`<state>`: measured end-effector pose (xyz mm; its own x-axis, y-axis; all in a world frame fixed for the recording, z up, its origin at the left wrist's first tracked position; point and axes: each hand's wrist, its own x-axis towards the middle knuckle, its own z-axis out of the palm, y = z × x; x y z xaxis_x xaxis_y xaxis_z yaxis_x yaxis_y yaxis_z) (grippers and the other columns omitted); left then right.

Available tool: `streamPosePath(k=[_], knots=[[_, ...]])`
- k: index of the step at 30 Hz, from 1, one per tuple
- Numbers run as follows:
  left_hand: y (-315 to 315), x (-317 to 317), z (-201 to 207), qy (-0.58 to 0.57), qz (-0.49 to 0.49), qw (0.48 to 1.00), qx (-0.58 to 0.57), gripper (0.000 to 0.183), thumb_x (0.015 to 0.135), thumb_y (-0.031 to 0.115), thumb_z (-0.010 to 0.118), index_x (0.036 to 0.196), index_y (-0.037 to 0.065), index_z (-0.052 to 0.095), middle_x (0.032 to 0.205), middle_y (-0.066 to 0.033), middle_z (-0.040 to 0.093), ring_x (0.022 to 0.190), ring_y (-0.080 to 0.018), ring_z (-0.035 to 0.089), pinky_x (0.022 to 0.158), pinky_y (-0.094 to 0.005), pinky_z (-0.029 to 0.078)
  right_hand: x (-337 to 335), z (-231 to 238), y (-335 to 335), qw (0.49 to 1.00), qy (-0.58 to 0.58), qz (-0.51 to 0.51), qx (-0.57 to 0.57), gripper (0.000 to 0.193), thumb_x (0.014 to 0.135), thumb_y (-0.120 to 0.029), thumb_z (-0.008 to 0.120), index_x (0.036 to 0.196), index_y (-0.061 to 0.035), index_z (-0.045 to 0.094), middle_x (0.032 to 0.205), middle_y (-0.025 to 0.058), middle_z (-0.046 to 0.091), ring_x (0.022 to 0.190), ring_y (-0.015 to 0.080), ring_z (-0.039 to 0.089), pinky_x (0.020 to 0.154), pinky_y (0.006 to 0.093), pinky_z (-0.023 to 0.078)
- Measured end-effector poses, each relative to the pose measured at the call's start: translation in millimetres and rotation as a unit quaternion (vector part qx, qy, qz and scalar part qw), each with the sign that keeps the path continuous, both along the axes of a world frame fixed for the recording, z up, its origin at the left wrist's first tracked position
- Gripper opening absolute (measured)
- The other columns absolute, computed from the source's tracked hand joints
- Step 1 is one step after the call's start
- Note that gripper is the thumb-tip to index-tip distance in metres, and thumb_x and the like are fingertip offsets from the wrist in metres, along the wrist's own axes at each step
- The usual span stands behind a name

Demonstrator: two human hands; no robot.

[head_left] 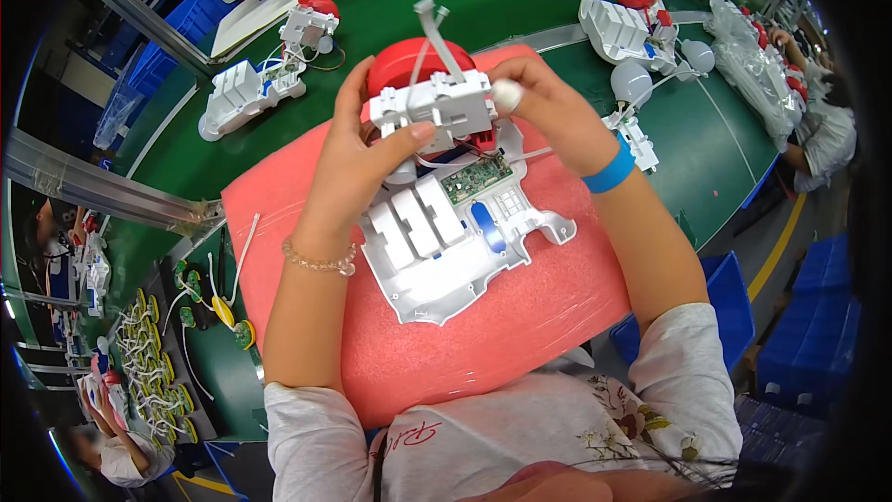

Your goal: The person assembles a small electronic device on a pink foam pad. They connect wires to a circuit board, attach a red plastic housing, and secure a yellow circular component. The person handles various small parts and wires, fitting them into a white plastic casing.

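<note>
My left hand (372, 144) is closed round the left side of a white plastic module (435, 107), thumb across its near face. A red round part (409, 63) sits at the module's back, and white cables with plugs (444, 42) stick up from it. At the right end my right hand (553, 112) grips the module; a white cover is on one fingertip, and some fingers are hidden behind. Just below lies a white plastic housing (437, 293) holding a green circuit board (477, 178), white blocks (418, 223) and a blue oval piece (487, 228). Wires run between module and housing.
A pink foam pad (418, 372) lies under the housing on the green bench (520, 0). Similar white assemblies stand at the back left (243, 98) and back right (618, 33). Several small wired boards (153, 363) lie at the left. Blue bins (729, 302) are at the right.
</note>
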<state>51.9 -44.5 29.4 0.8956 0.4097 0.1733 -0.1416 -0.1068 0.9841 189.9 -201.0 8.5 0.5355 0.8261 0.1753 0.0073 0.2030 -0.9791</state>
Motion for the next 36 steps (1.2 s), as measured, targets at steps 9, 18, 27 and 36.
streamPosePath(k=[9,18,27,36], knots=[[7.6,3.1,-17.7,-0.047,-0.041,0.993,-0.096,0.078,0.074,0.025,0.065,0.132,0.001,0.018,0.131,-0.0151,0.03,0.116,-0.0229,0.037,0.094,-0.0326,0.032,11.5,-0.1,-4.9,0.999,-0.02,0.034,0.028,0.045,0.086,-0.02,0.042,0.125,-0.0001,0.033,0.123,0.0108,0.041,0.103,0.0156,0.047,0.091,0.0306,0.035],[10.8,2.5,-24.2,-0.048,-0.034,0.995,-0.083,0.078,0.075,0.022,0.064,0.132,0.0,0.016,0.133,-0.0153,0.025,0.118,-0.0237,0.033,0.097,-0.0329,0.028,2.9,-8.9,0.3,0.982,-0.186,0.018,-0.007,0.061,0.078,-0.02,0.061,0.128,-0.0036,0.029,0.123,0.0135,0.04,0.108,0.0221,0.045,0.091,0.0324,0.036],[3.2,-2.6,-14.5,-0.065,-0.065,0.994,-0.064,0.088,0.07,0.017,0.07,0.133,0.005,0.009,0.13,-0.0144,0.026,0.116,-0.0242,0.037,0.09,-0.033,0.038,-6.4,-2.8,3.3,0.986,-0.13,-0.015,0.103,0.052,0.074,-0.004,0.061,0.121,-0.0014,0.038,0.124,0.0133,0.038,0.108,0.019,0.043,0.09,0.0295,0.037],[0.2,2.0,-19.4,-0.018,-0.035,0.999,0.015,0.086,0.067,0.018,0.072,0.13,0.002,0.015,0.121,-0.0175,0.039,0.109,-0.0236,0.044,0.087,-0.0322,0.039,-12.8,3.3,2.4,0.979,-0.151,-0.098,0.091,0.035,0.076,-0.006,0.06,0.109,0.0001,0.05,0.11,0.0073,0.046,0.099,0.0143,0.047,0.086,0.0265,0.039]])
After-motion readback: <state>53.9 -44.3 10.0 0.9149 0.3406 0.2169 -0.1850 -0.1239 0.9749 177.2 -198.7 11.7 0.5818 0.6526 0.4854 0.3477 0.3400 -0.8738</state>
